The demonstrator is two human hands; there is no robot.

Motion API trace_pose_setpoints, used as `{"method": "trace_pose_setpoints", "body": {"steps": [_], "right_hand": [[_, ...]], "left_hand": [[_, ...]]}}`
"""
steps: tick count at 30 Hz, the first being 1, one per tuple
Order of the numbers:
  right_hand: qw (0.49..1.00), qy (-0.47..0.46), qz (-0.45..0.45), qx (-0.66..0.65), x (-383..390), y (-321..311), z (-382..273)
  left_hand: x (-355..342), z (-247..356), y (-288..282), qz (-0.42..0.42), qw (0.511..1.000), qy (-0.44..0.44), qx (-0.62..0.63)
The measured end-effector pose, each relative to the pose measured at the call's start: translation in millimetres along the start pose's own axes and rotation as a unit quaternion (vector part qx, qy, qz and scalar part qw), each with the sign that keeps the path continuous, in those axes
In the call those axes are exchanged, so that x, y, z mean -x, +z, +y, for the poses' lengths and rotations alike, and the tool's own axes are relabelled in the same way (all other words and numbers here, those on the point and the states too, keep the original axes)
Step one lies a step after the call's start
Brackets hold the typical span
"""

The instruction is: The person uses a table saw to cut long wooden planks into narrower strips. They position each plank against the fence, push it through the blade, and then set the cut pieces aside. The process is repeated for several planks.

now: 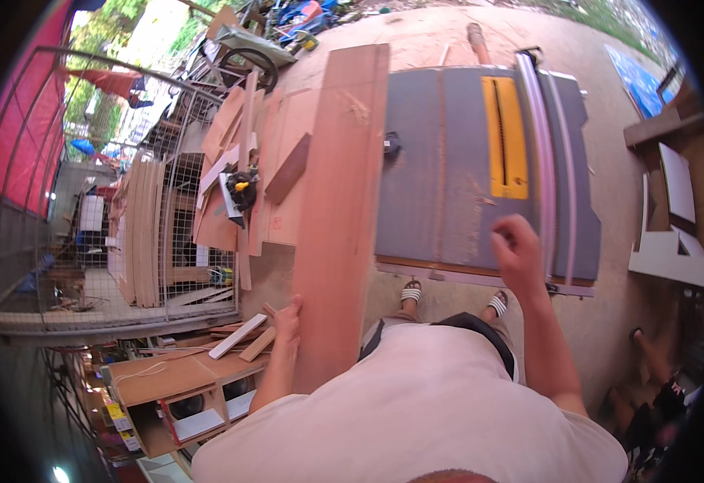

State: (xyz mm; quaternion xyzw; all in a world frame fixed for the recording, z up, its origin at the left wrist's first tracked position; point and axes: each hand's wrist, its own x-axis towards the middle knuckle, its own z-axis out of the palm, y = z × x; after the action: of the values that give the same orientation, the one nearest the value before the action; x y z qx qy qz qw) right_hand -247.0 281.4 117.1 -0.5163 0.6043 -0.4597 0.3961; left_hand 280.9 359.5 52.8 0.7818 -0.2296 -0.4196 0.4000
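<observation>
Pale shirt (416, 394), striped sandals (497, 303)

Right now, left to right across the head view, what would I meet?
Large red sheet, upright brown wooden boards, black-and-yellow power tool, left hand, long reddish-brown wooden board, rectangular yellow insert plate, flat blue sheet.

Long, wide reddish-brown wooden board (338, 201), held at its near left edge. Broad face up, lengthwise away from the body, far end past the grey-topped, yellow-inserted table saw (456, 161). Runs along saw's left side; contact unclear.
</observation>
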Motion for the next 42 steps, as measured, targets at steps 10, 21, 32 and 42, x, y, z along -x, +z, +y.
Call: {"method": "trace_pose_setpoints", "body": {"steps": [10, 21, 32, 42], "right_hand": [[0.907, 0.043, 0.005, 0.419, -213, 289, 20], [0.94, -0.197, -0.008, 0.279, -161, 522, 55], [0.963, 0.015, -0.215, 0.16, 81, 271, 77], [0.939, 0.298, 0.148, 0.089, 232, 114, 287]], "left_hand": [[-85, 36, -110, -0.055, 0.994, 0.044, -0.083], [-97, 52, -181, -0.131, 0.99, 0.041, -0.011], [-141, 86, -130, -0.249, 0.965, -0.077, 0.014], [-85, 160, -12, -0.315, 0.933, -0.031, -0.17]]}}
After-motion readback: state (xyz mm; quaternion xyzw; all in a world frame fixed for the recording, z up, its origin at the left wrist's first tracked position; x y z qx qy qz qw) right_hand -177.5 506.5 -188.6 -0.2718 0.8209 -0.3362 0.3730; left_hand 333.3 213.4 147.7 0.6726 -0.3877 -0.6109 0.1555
